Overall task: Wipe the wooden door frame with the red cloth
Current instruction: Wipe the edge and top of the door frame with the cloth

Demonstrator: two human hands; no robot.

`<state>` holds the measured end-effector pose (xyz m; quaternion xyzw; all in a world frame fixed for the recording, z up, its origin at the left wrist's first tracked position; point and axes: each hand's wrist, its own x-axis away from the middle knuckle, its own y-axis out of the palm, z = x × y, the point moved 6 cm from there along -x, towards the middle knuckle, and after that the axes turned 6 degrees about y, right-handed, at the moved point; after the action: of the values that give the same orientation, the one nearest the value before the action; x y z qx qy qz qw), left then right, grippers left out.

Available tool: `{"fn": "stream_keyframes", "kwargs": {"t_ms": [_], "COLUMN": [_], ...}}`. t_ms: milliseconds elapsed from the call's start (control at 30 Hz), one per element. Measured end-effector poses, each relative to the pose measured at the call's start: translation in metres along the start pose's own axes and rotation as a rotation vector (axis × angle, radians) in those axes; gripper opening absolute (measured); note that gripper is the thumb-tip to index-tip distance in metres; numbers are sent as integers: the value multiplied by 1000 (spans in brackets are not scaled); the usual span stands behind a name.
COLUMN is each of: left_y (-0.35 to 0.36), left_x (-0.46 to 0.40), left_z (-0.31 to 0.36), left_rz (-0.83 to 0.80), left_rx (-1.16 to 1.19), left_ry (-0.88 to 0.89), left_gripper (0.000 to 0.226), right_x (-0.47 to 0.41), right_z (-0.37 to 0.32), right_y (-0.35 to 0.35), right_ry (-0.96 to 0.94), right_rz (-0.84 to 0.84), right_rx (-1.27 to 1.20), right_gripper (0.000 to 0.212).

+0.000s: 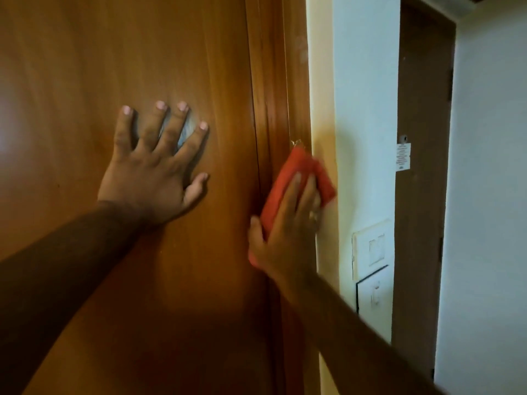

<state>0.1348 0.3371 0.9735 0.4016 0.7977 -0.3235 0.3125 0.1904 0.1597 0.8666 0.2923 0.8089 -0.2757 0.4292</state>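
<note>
The wooden door frame [281,81] runs top to bottom just right of the brown door [114,52]. My right hand [285,238] presses the red cloth [293,172] flat against the frame at mid height, fingers spread over it; the cloth's upper part sticks out above my fingertips and laps onto the pale wall. My left hand [154,172] lies flat on the door with fingers spread, holding nothing. A small pale patch shows on the door between its fingers.
Right of the frame is a cream wall strip [322,95] and a white wall with two switch plates [370,249] [373,295]. Farther right stands a dark brown door [422,166] bearing a small paper notice [403,157].
</note>
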Motion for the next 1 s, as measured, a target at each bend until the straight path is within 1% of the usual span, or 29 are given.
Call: {"fn": "stream_keyframes", "kwargs": {"t_ms": [100, 200, 233, 300, 367, 433, 500, 533, 633, 733, 800, 900, 1000], "left_y": [-1, -1, -1, 0, 2, 3, 1, -2, -18, -37, -43, -41, -41], "left_x": [-1, -2, -1, -1, -2, -2, -1, -3, -24, -61, -78, -88, -86], "left_z": [0, -2, -2, -2, -2, -2, -2, -4, -26, -75, -99, -115, -118], "left_rz": [1, 1, 3, -3, -14, -34, -29, -14, 61, 100, 76, 61, 78], "left_rx": [-20, -29, -35, -40, -39, -30, -1, 16, 75, 71, 41, -1, 1], "left_ry": [8, 7, 8, 12, 12, 13, -5, -22, -118, -244, -263, -266, -248], "left_gripper": [78, 77, 77, 77, 77, 77, 79, 81, 86, 88, 88, 87, 85], "right_x": [-87, -119, -115, -85, -34, 16, 31, 22, -40, -130, -178, -230, -229], "right_z": [-45, -60, -57, -33, 0, 22, 32, 28, -8, -63, -91, -121, -117], "right_y": [-16, -21, -22, -21, -15, -10, -9, -11, -21, -34, -41, -45, -48], "right_ry": [-69, -112, -144, -168, -140, -137, -136, -133, -126, -163, -158, -155, -198], "right_rz": [97, 112, 88, -14, -124, -213, -273, -273, -199, 9, 107, 140, 141], "right_rx": [78, 97, 99, 86, 73, 105, 114, 112, 55, 84, 106, 137, 106], "right_gripper": [98, 98, 99, 106, 112, 112, 111, 112, 111, 101, 93, 93, 95]}}
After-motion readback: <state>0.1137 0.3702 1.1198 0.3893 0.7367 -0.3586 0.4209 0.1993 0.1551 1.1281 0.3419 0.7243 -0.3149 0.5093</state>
